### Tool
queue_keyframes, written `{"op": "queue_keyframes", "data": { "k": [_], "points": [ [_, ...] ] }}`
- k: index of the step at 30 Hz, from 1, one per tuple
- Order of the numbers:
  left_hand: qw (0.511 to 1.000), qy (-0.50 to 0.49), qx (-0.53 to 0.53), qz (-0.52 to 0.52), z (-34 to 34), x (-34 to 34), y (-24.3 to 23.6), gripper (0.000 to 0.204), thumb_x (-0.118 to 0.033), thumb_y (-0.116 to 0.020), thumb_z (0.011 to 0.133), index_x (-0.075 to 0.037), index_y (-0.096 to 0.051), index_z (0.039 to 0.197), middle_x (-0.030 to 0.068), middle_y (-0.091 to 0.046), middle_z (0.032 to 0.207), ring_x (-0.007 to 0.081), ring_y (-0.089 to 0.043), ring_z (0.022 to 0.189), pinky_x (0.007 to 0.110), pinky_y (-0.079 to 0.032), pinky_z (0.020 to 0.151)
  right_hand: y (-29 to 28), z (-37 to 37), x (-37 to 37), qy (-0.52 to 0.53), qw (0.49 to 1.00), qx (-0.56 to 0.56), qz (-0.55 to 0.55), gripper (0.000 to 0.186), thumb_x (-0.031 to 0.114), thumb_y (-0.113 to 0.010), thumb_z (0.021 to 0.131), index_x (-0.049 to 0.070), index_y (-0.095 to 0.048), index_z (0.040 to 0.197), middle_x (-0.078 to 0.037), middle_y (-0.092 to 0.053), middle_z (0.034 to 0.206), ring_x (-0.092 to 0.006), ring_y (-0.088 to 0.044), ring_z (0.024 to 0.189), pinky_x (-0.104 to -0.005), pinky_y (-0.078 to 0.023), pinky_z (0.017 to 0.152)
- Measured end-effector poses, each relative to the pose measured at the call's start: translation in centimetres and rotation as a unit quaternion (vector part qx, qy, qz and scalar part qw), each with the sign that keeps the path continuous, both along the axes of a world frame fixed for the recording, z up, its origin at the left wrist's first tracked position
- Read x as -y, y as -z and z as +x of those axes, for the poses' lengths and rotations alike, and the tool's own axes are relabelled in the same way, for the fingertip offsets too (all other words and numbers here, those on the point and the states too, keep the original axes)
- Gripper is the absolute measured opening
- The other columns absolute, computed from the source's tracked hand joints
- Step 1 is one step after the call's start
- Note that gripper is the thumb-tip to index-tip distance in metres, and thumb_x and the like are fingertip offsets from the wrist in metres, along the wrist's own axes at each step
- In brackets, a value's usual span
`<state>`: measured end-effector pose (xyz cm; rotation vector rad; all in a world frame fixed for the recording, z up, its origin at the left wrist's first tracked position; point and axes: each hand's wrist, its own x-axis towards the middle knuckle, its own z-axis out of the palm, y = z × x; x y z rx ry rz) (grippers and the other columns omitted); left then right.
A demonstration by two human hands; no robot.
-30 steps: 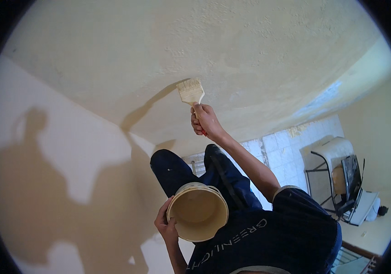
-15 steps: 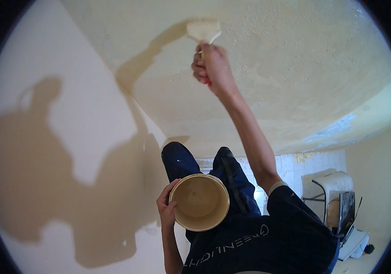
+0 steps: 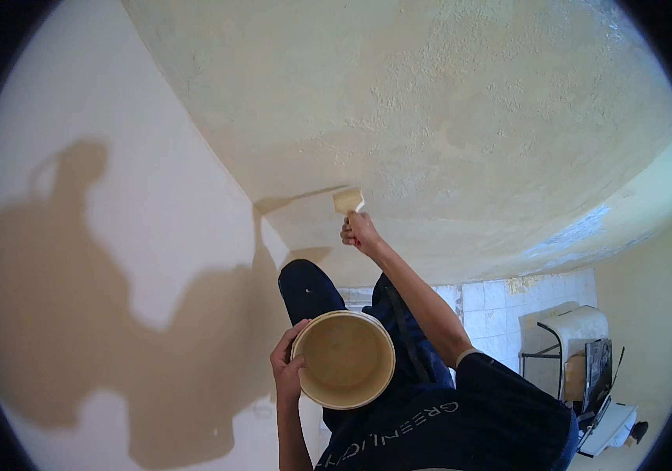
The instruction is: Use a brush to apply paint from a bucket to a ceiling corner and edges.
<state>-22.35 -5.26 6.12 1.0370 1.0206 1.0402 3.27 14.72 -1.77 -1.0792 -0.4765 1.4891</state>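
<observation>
My right hand [image 3: 362, 232] is closed round the handle of a wide, cream-coloured paintbrush [image 3: 348, 199]. The bristle end lies at the lower part of the beige wall [image 3: 446, 165] in front of me; whether it touches cannot be told for sure. Against my lap, my left hand [image 3: 286, 357] grips a round plastic bucket [image 3: 343, 403] by its left rim, thumb inside and fingers outside. The bucket's open top faces me. A pale beige liquid [image 3: 342, 357] shows inside it.
A white wall [image 3: 147, 196] on the left meets the beige wall in a corner and carries my shadow. Rough, peeling patches [image 3: 575, 231] mark the beige wall's right part. On the tiled floor [image 3: 495, 302] at the right stand a white folding table [image 3: 579, 323] and piled items.
My right hand has brought the brush down the wall, from near the top of the view to just above my knees. My left hand still holds the bucket in nearly the same place.
</observation>
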Motion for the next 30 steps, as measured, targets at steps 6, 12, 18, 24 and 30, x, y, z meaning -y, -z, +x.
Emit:
{"op": "queue_keyframes", "data": {
  "k": [6, 12, 18, 24, 30],
  "points": [
    [1.000, 0.001, 0.009, -0.001, 0.1, -0.1, -0.1, 0.068, 0.000, -0.046, 0.057, 0.007, -0.056, 0.124, 0.0167, -0.061, 0.122, 0.0247, -0.057, 0.117, 0.035, -0.039, 0.106, -14.9, 1.7, -2.3, 0.015, 0.983, 0.087, 0.163, 0.033, 0.026, -0.038, 0.101, 0.010, -0.039, 0.072, 0.004, -0.032, 0.056, -0.0063, -0.030, 0.040, -0.0249, -0.026, 0.035],
    [1.000, -0.015, -0.021, 0.009, 0.4, 0.0, -0.1, 0.067, 0.001, -0.046, 0.058, 0.007, -0.056, 0.124, 0.0173, -0.062, 0.122, 0.0254, -0.058, 0.116, 0.035, -0.039, 0.106, -21.1, 1.5, 0.9, -0.026, 0.947, 0.137, 0.290, 0.032, 0.033, -0.042, 0.102, 0.010, -0.044, 0.080, 0.006, -0.032, 0.058, -0.0036, -0.027, 0.041, -0.0215, -0.023, 0.034],
    [0.999, -0.045, 0.007, 0.030, 0.3, -0.1, 1.2, 0.064, 0.004, -0.046, 0.059, 0.007, -0.056, 0.122, 0.0187, -0.062, 0.121, 0.0265, -0.058, 0.116, 0.037, -0.040, 0.106, -12.3, 5.0, 10.8, -0.069, 0.979, 0.156, 0.112, 0.047, 0.046, -0.032, 0.103, 0.005, -0.052, 0.093, 0.007, -0.028, 0.053, -0.0035, -0.026, 0.039, -0.0215, -0.021, 0.035],
    [1.000, -0.021, 0.007, 0.022, 0.4, -0.4, 1.1, 0.062, 0.006, -0.045, 0.059, 0.007, -0.057, 0.120, 0.0185, -0.061, 0.122, 0.0261, -0.058, 0.115, 0.037, -0.041, 0.105, -15.9, 9.0, 19.4, -0.133, 0.893, 0.429, 0.039, 0.044, 0.037, -0.036, 0.104, 0.000, -0.058, 0.099, 0.006, -0.035, 0.059, -0.0050, -0.033, 0.053, -0.0256, -0.029, 0.048],
    [0.998, 0.019, -0.042, 0.047, 0.4, -0.7, -0.2, 0.048, 0.002, -0.055, 0.072, 0.003, -0.058, 0.120, 0.0161, -0.061, 0.122, 0.0249, -0.057, 0.116, 0.036, -0.040, 0.104, -23.4, 5.9, 22.7, -0.295, 0.688, 0.645, 0.154, 0.025, 0.024, -0.056, 0.096, 0.001, -0.060, 0.105, -0.011, -0.059, 0.063, -0.0223, -0.057, 0.050, -0.0349, -0.043, 0.047]
  ]
}}
